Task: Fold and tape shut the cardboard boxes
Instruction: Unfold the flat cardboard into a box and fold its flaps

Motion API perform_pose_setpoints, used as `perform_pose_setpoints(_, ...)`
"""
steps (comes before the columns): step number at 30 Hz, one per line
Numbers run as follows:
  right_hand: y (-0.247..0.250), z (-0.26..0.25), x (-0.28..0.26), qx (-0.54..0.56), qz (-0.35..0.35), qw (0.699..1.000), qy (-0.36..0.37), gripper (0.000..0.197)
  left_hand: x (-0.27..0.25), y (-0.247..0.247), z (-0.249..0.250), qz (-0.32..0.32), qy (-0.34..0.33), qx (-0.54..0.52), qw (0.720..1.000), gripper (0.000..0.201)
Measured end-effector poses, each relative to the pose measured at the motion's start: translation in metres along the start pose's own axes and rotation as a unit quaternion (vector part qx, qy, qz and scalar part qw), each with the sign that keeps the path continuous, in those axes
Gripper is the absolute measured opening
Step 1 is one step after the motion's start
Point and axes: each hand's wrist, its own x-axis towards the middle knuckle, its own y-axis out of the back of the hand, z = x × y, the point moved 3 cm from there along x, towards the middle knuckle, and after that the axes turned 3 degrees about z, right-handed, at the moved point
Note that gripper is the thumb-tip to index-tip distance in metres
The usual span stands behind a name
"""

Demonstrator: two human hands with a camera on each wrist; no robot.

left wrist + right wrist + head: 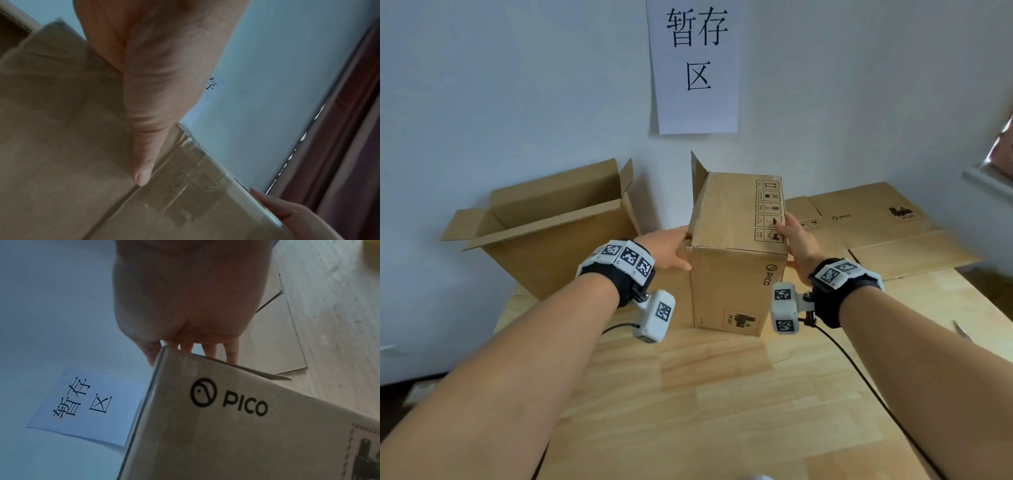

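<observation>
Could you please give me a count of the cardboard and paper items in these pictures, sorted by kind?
Set-up boxes: 2, the middle box and the open box to its left.
Flat cardboard pile: 1; the sheets in it cannot be counted.
Paper sign: 1 on the wall.
Total: 4.

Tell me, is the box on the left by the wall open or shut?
Open. The left box has its top flaps sticking up and outward, showing its inside.
</observation>
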Motion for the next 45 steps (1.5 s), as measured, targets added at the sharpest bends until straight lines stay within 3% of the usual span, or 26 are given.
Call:
perform_pose_setpoints(5,0.023,-0.001,-0.005,0.051,-0.006,0.997,-0.054,0.027,-0.003,0.007,0.029,0.013,-0.002,0.082,0.997,0.039)
perform_pose_setpoints(13,0.076,0.037,-0.009,0.086,0.01,0.988,-0.124,0.037,-0.002,0.018,0.107,0.067,-0.091,0.244,0.963,0.01)
perform_pose_setpoints(16,0.087,0.062,-0.013,0.088,0.004,0.983,-0.163,0.042,-0.001,0.007,0.136,0.052,-0.095,0.303,0.947,0.012)
perform_pose_setpoints(19,0.098,0.089,-0.019,0.083,-0.001,0.977,-0.197,0.047,0.002,-0.008,0.163,0.041,-0.12,0.34,0.932,0.03)
perform_pose_setpoints(30,0.094,0.166,-0.023,0.082,-0.026,0.939,-0.333,0.006,0.01,-0.092,0.189,-0.071,-0.145,0.42,0.893,0.044)
perform_pose_setpoints(34,0.094,0.171,-0.018,0.078,-0.025,0.941,-0.328,0.019,0.014,-0.105,0.19,-0.075,-0.147,0.432,0.887,0.044)
perform_pose_setpoints(39,0.107,0.149,-0.012,0.077,0.051,0.954,-0.286,0.028,0.014,-0.112,0.187,-0.07,-0.148,0.447,0.879,0.043)
perform_pose_setpoints(42,0.111,0.13,-0.008,0.013,0.09,0.971,-0.221,0.052,0.013,-0.118,0.181,-0.07,-0.139,0.455,0.877,0.044)
perform_pose_setpoints(45,0.115,0.12,-0.004,-0.081,0.116,0.977,-0.16,0.061,0.012,-0.124,0.176,-0.066,-0.13,0.451,0.881,0.041)
